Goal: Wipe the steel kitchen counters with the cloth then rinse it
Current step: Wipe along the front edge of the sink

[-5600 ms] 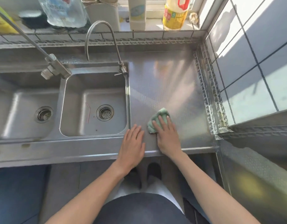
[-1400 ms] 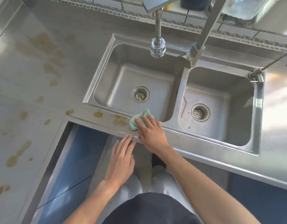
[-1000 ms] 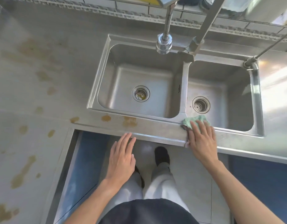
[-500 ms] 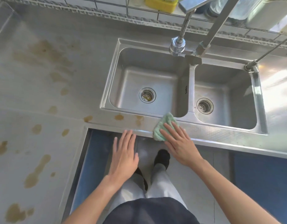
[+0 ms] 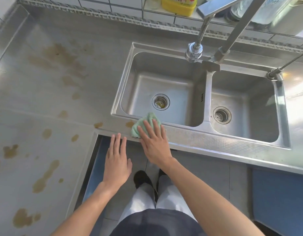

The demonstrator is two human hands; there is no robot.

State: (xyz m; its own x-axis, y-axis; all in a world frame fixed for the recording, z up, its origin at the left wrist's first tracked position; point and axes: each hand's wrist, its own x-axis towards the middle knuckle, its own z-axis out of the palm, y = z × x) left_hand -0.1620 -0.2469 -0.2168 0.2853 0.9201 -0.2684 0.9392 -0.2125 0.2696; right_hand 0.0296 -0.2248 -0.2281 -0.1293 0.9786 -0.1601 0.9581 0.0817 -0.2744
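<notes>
A crumpled green cloth (image 5: 142, 123) lies on the front strip of the steel counter (image 5: 207, 142), just below the left sink basin (image 5: 164, 79). My right hand (image 5: 153, 140) presses flat on it, fingers spread over the cloth. My left hand (image 5: 116, 160) is flat and empty, its fingertips touching the counter's front edge to the left of the cloth. Brown stains (image 5: 130, 123) sit on the strip right beside the cloth, and more (image 5: 57, 55) spread across the counter to the left.
A right sink basin (image 5: 246, 106) adjoins the left one, each with a drain. A spray faucet head (image 5: 193, 53) hangs above the divider. A yellow bottle (image 5: 179, 4) stands on the tiled ledge behind. Blue cabinet fronts (image 5: 280, 198) and my feet are below.
My right hand has slid the cloth left along the front strip, from the sink divider toward the brown stains. My left hand stayed at the counter edge. Far earlier I wiped the counter right of the sinks.
</notes>
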